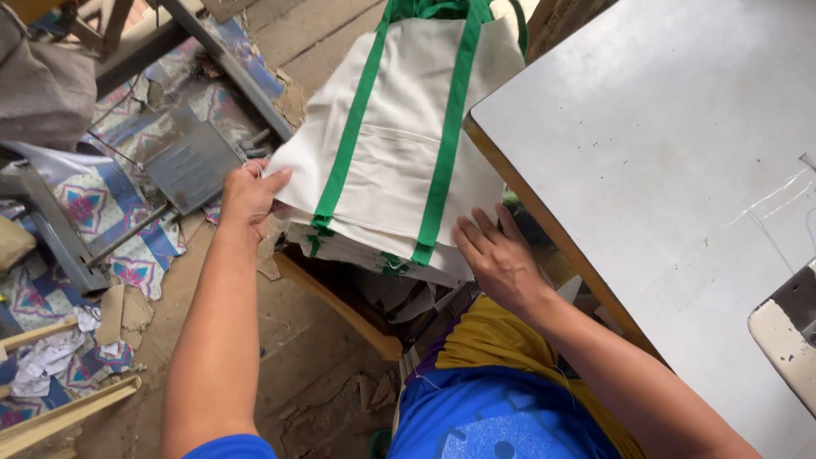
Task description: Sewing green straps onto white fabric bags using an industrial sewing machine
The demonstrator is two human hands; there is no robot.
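Blue cloth (501,425) with a yellow garment edge (484,340) covers the person's lap at the bottom of the view. Right hand (501,259): fingers spread flat, palm down, pressing the near right corner of a stack of cream canvas tote bags with green strap bands (399,144); nothing is gripped. Left hand (251,195): fingers curled around the stack's left corner, thumb on top, holding the cloth edge. The stack lies between both hands, just left of a pale grey laminate tabletop with a wooden edge (646,153), its lower layers fanning out beneath the top bag. Chipped white sewing machine base (786,331) sits at the table's right edge. Under the stack a curved wooden chair rail (340,306) shows. Floor to the left: patterned blue and pink mat (102,204), torn cardboard scraps (123,310), crumpled white paper (47,357), grey metal treadle plate (191,166) and grey metal frame bars (229,59). Far end: the bags' green handles (433,8) rise out of view.
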